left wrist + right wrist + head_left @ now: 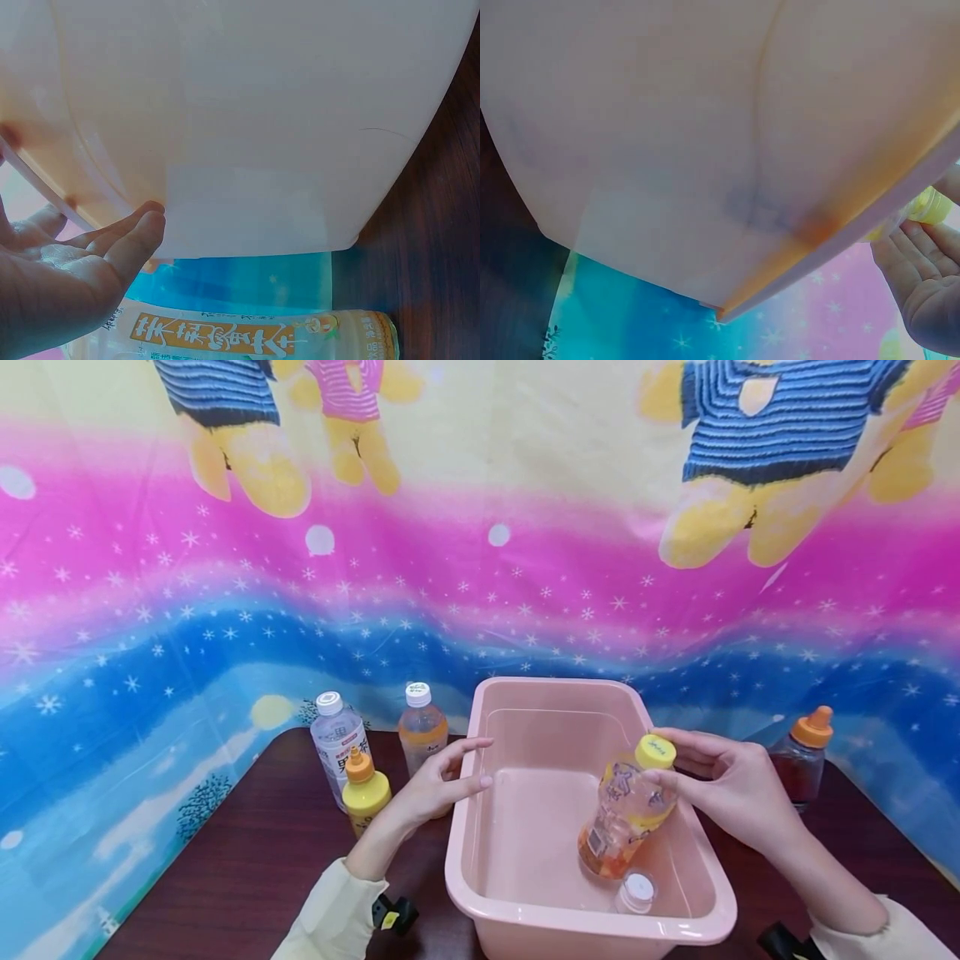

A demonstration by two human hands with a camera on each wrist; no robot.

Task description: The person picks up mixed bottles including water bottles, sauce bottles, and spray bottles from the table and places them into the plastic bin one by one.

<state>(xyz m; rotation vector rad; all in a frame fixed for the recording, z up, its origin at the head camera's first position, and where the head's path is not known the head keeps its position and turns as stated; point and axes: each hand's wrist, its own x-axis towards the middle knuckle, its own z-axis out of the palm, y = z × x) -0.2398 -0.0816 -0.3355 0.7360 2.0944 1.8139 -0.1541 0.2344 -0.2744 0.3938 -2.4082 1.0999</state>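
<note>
My right hand (738,789) holds a clear drink bottle (622,818) near its yellow cap, thumb on the near side and fingers on the far side. The bottle is tilted, its base inside the pink basin (517,852), with orange liquid at the bottom. A small white-capped bottle (636,893) is at the basin's near right corner. My left hand (435,785) grips the basin's left rim, a finger and the thumb over the edge. Other left-hand fingers (135,240) lie along the outer wall in the left wrist view. Basin wall hides most of the bottle in the right wrist view.
Left of the basin stand a white-capped labelled bottle (337,739), a yellow bottle with an orange nozzle (366,793) and an orange drink bottle (422,727). A dark bottle with an orange cap (801,768) stands right. A printed curtain (480,585) hangs behind the table (225,868).
</note>
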